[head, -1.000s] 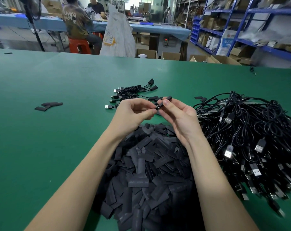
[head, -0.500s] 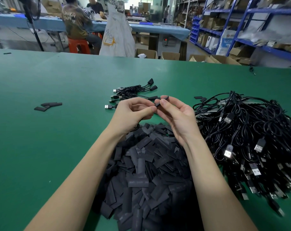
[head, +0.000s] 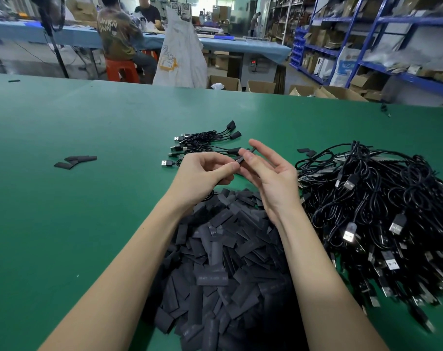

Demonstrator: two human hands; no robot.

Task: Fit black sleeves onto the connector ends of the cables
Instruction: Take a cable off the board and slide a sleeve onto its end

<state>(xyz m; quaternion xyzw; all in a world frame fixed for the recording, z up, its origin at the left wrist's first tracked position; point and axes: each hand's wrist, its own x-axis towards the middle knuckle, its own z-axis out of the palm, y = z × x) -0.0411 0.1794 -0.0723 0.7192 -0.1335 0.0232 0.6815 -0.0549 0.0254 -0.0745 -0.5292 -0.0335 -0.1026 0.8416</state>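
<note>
**Sleeve pinched between both hands, mid-table**

The black sleeve (head: 246, 155) was above the green table (head: 88, 224), just past the far edge of the sleeve pile (head: 225, 269). It lay tilted, far end up and to the right. Whether a connector sat inside it could not be told; the part was too small and mostly covered by fingers.

Left hand (head: 202, 174): fingers curled, thumb and forefinger pinching the sleeve's near end. A thin cable (head: 209, 196) showed under the wrist.

Right hand (head: 271, 173): palm up, thumb (head: 248, 156) pressed on the sleeve, other fingers loosely extended with the sleeve lying across them. Both hands met at the sleeve, fingertips touching or nearly so.

Just beyond the hands was a small bundle of finished cables (head: 205, 141), USB plugs pointing left, sleeved ends to the right. To the right lay a big tangled heap of black USB cables (head: 382, 214), touching the sleeve pile's right edge. Two loose sleeves (head: 306, 151) lay near that heap's far side. A few stray sleeves (head: 74, 161) sat well apart on the left of the table.

Behind the table were a white sack (head: 181, 54), cardboard boxes (head: 259, 86), blue shelving (head: 367, 34) and seated people (head: 119, 34) at a blue bench.
</note>
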